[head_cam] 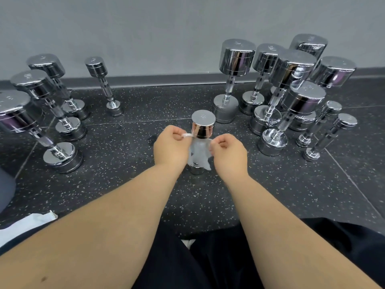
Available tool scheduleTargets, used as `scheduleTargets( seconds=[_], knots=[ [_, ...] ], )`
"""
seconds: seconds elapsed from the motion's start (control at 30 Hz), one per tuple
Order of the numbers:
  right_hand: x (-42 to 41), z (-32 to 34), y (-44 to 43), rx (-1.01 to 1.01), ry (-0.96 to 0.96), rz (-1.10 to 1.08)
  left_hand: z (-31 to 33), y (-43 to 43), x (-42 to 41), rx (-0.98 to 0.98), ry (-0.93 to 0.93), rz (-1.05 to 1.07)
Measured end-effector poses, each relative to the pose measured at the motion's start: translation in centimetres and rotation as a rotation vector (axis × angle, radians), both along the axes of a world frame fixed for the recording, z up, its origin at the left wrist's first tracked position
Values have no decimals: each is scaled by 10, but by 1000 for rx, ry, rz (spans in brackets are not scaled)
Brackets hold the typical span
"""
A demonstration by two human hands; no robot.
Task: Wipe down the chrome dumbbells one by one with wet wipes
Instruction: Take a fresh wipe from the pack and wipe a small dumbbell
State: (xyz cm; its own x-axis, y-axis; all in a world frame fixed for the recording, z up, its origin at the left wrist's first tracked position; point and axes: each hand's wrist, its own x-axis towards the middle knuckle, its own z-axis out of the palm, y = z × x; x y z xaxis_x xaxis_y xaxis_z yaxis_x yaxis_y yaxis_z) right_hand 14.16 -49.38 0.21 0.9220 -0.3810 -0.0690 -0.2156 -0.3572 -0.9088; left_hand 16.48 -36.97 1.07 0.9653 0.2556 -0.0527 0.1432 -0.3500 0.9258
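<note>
A small chrome dumbbell (203, 124) stands upright on the dark speckled floor in front of me. A white wet wipe (199, 152) is stretched across its handle, just under the top head, and hangs down over the lower part. My left hand (170, 146) pinches the wipe's left end. My right hand (228, 152) pinches its right end. The hands sit on either side of the dumbbell, and the handle is hidden behind the wipe.
Several chrome dumbbells stand upright at the left (53, 105) and several more crowd the right (291, 94), along a grey wall. A white pack or cloth (27, 225) lies at the lower left. My black-clad legs (208, 263) fill the bottom.
</note>
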Motion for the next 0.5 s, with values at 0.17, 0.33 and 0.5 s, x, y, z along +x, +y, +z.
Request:
scheduleTargets(
  seconds=[0.17,0.33,0.5],
  knots=[
    [14,-11,0,601,15,84,-9,-9,18,-347,171,-201],
    [10,-46,12,340,204,378,-27,-10,13,15,260,-407],
    [11,-45,7,417,208,341,-39,-12,14,77,239,-445]
  ],
)
